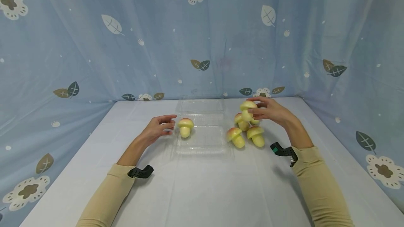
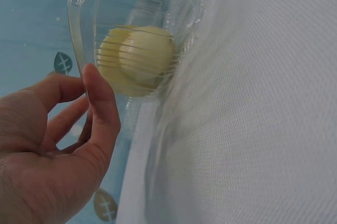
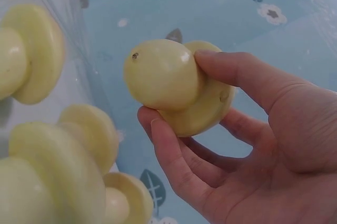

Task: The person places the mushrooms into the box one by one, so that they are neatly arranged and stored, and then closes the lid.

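Observation:
My right hand (image 1: 268,110) grips a toy mushroom (image 3: 163,77) with a pale yellow cap and stem, raised above a group of similar mushrooms. Thumb and fingertips sit round its cap in the right wrist view. Over on the left, my left hand (image 2: 68,134) pinches the rim of a clear plastic box (image 1: 205,139) between thumb and fingers. One mushroom (image 1: 185,127) with a reddish-topped cap stands at the left end inside the box; the left wrist view shows it through the ribbed wall (image 2: 137,61).
Several loose mushrooms (image 1: 256,136) lie on the white table (image 1: 214,192) just right of the box. The box's clear lid (image 1: 202,105) lies opened toward the back. A blue patterned curtain (image 1: 221,38) hangs behind and at both sides.

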A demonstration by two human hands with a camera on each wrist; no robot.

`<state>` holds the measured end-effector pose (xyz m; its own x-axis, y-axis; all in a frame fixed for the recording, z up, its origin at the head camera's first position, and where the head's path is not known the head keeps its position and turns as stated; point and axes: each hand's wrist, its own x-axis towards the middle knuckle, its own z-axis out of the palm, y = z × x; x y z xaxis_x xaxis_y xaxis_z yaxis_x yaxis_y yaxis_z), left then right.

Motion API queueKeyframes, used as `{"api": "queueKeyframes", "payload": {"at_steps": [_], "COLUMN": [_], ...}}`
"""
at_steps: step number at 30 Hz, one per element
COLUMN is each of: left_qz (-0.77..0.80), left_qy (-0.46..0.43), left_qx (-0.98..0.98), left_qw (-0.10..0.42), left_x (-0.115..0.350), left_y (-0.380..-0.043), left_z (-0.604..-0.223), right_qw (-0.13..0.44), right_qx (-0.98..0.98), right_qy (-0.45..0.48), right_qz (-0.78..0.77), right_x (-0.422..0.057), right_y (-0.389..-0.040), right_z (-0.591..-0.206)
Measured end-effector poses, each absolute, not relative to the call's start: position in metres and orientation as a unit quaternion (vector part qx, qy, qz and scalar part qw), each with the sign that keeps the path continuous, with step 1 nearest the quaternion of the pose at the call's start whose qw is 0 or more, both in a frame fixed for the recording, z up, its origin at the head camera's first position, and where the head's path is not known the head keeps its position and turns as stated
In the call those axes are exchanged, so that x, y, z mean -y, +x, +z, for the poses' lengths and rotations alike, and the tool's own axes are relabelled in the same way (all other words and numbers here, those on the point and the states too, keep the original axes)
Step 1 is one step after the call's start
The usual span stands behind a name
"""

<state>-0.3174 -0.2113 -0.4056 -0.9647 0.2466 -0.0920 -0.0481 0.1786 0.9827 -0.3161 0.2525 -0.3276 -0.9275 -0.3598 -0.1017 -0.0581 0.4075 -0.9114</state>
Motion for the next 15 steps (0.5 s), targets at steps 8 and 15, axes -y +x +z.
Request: {"api": "queueKeyframes", "payload": {"at_steps": [8,15], "left_qz": [0.635,0.634], "left_qy": [0.061,0.063], "left_qx": [-0.761,-0.761], "left_qw": [0.117,0.121], "left_x": [0.211,0.212], "left_y": [-0.317,-0.317], "left_z": [-0.406,-0.405], "right_qw": [0.143,0.154], "right_qx": [-0.830,-0.819], "right_qy": [-0.141,-0.146], "right_qz": [-0.520,-0.533], "right_x": [-0.240,-0.228], "right_y": [-0.319,-0.321], "right_z": [-0.327,-0.326]}}
